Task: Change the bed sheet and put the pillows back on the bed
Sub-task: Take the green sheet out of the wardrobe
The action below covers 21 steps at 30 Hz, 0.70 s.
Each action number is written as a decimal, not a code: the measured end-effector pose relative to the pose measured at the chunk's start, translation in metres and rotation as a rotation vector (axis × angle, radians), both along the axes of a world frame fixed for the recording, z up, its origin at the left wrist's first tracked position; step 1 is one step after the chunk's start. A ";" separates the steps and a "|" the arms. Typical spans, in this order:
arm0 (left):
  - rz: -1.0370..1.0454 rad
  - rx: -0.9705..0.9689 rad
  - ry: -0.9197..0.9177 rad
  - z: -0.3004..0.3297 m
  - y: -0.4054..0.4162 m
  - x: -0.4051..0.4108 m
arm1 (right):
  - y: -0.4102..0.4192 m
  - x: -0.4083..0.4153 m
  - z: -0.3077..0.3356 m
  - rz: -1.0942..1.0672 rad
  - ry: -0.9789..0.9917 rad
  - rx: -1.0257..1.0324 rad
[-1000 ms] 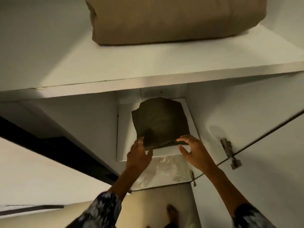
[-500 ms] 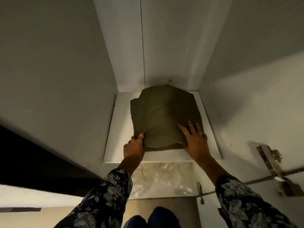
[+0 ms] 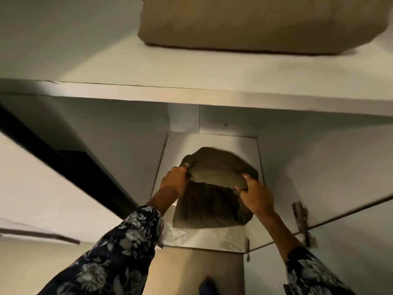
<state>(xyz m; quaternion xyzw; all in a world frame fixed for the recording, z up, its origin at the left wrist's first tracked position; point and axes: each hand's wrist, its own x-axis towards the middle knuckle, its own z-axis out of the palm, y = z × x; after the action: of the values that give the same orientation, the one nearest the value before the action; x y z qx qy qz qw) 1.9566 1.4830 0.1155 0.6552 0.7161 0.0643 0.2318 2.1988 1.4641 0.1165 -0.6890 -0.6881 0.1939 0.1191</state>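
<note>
A folded olive-green bed sheet (image 3: pixel 214 188) is partly lifted off the lower white wardrobe shelf (image 3: pixel 240 143), its front part drooping past the shelf's front edge. My left hand (image 3: pixel 175 180) grips the sheet's left side with curled fingers. My right hand (image 3: pixel 256 193) grips its right side, thumb over the fold. Both wrists show floral sleeves.
An upper white shelf (image 3: pixel 170 86) crosses above and carries a large tan folded bundle (image 3: pixel 244 22). A clear plastic bag (image 3: pixel 202 235) lies below the sheet. The open wardrobe door with a metal hinge (image 3: pixel 299 218) is at the right. A foot (image 3: pixel 207 286) stands on the floor.
The hands went from resting at the sheet's front edge to gripping its sides, and the sheet has risen and come forward off the shelf. The camera tilted back up.
</note>
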 end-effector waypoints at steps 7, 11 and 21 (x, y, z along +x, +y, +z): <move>0.029 0.172 -0.177 0.051 -0.083 -0.011 | -0.082 0.006 0.059 -0.038 0.037 -0.130; 0.088 0.262 -0.250 0.059 -0.154 -0.030 | -0.136 -0.012 0.072 0.012 0.012 -0.206; 0.530 0.280 -0.275 0.085 -0.428 -0.165 | -0.304 -0.158 0.089 0.590 -0.004 -0.283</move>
<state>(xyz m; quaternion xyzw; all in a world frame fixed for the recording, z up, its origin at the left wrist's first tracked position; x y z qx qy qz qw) 1.7920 1.0553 0.2003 0.4568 0.8079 0.3080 0.2092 2.0408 1.1604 0.2054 -0.4701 -0.8245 0.3124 -0.0405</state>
